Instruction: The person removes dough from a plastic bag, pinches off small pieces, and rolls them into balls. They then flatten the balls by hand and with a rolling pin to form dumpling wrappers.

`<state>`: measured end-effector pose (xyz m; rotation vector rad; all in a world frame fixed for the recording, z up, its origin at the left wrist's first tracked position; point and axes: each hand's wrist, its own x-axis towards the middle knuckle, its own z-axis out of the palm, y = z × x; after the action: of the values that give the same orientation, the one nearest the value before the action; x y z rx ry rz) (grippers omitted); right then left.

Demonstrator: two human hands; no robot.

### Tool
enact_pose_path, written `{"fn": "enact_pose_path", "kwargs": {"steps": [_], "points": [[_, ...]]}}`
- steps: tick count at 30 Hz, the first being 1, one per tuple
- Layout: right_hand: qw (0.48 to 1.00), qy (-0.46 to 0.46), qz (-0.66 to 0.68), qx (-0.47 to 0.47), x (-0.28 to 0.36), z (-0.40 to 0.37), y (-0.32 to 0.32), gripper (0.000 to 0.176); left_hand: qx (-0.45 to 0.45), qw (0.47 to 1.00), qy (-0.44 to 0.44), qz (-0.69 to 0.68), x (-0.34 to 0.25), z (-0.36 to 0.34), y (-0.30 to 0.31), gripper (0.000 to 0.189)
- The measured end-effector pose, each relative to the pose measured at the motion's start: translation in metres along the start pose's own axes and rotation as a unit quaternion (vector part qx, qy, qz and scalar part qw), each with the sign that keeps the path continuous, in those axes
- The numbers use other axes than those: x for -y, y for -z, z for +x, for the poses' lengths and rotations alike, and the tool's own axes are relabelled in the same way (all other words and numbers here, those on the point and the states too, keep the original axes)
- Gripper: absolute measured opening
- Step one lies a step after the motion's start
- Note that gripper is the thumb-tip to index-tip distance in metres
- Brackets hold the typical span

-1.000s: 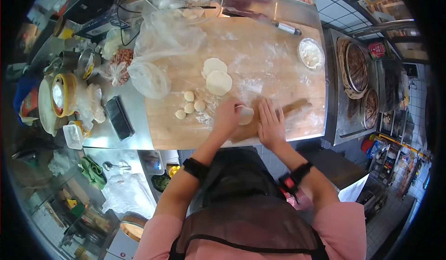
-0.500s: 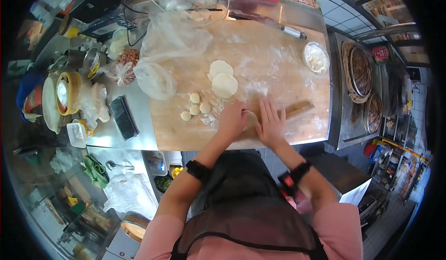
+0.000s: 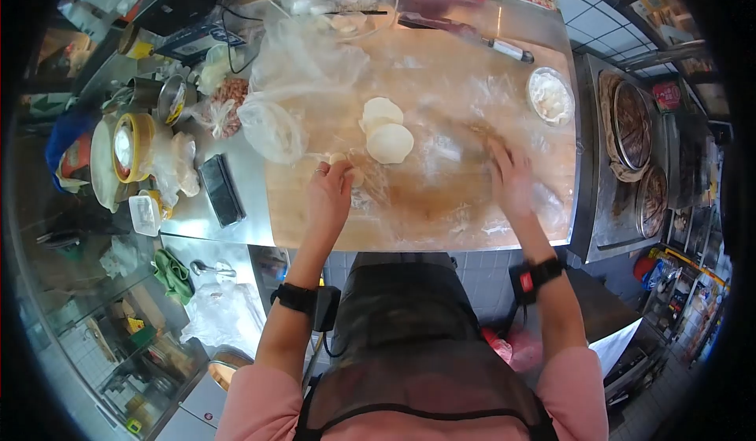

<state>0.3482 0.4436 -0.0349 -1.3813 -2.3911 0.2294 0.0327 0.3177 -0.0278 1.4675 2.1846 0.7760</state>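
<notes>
My left hand reaches over the small dough balls on the floured wooden board, its fingers closed on a dough ball that is partly covered. My right hand is over the right part of the board, fingers stretched out and a little apart. Just beyond its fingertips is a smeared brown shape, perhaps the rolling pin; motion blur hides whether they touch. Between my hands, farther back, a flat dough round overlaps another dough round.
A bowl of flour stands at the board's right. A knife-like tool with a pale handle lies at the back. Plastic bags and a dark phone-like object are on the left. Round pans stand beyond the right edge.
My hands have moved apart: the left from the middle to the dough balls, the right off the rolling pin's former place and further right. The view has shifted slightly.
</notes>
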Motion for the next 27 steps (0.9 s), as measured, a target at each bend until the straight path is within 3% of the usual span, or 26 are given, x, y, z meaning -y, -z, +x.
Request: {"fn": "enact_pose_path", "kwargs": {"steps": [3,8,10,11,14,16,21,25,27], "points": [[0.998,0.046,-0.035,0.022,-0.001,0.025,-0.01,0.04,0.008,0.999,-0.014,0.033,-0.005,-0.005,-0.004,0.017],[0.981,0.147,-0.023,0.125,-0.003,-0.043,0.006,0.047,0.0,0.994,-0.089,0.066,-0.018,-0.014,-0.008,0.012],[0.972,0.17,-0.009,0.163,0.0,-0.066,0.021,0.048,0.045,0.998,-0.051,0.004,-0.031,-0.017,-0.032,0.01],[0.973,0.146,0.022,0.179,0.003,-0.072,0.031,0.05,0.092,0.994,-0.017,-0.054,-0.042,-0.017,-0.049,0.009],[0.967,0.086,0.073,0.228,0.008,-0.077,0.036,0.058,0.113,0.985,-0.048,-0.121,-0.083,-0.018,-0.095,0.011],[0.99,0.037,-0.031,0.136,0.017,-0.065,0.014,0.062,0.181,0.965,-0.141,-0.126,-0.108,-0.021,-0.105,0.011],[0.994,-0.002,-0.059,0.092,0.021,0.008,-0.01,0.067,0.208,0.963,-0.162,-0.058,-0.112,-0.003,-0.118,0.01],[0.992,-0.032,-0.07,0.1,0.029,-0.028,-0.003,0.075,0.224,0.957,-0.168,-0.081,-0.113,0.005,-0.114,0.008],[0.981,-0.024,-0.08,0.173,0.029,-0.071,0.006,0.075,0.223,0.957,-0.146,-0.118,-0.105,-0.001,-0.113,0.008]]}}
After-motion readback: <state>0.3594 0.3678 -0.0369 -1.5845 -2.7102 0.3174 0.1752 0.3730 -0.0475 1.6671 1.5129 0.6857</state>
